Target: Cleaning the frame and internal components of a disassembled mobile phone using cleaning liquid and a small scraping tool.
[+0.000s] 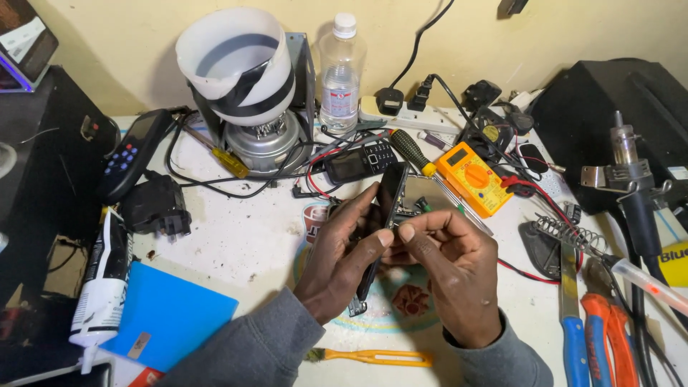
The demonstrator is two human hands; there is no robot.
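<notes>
- Gripping a dark mobile phone [387, 208] edge-on between both hands, above the middle of the cluttered white workbench [236, 244].
- Left hand [342, 251] clenching the phone's lower body, thumb pressing along its near edge.
- Right hand [451, 269] pinching the phone's side with thumb and fingers, fingertip [406, 232] sitting at the seam.
- Judging the step: prying or parting the phone's casing along the edge; opening not yet visibly complete.
- Next move likely calling for steady, gentle thumb pressure along the seam, keeping the phone from twisting.
- Lying just beyond the hands: a green-handled screwdriver [416, 154], an orange multimeter [473, 178], a small black keypad phone [360, 161].
- Standing further back: a clear plastic bottle [340, 75], a white funnel-topped machine [247, 86].
- Resting to the right: blue-handled and orange-handled tools [584, 333], a soldering iron stand [570, 233].
- Sitting to the left: a blue pad [168, 315], a white tube [100, 287].
- Lying near the wrists: a yellow-handled brush [373, 356].
</notes>
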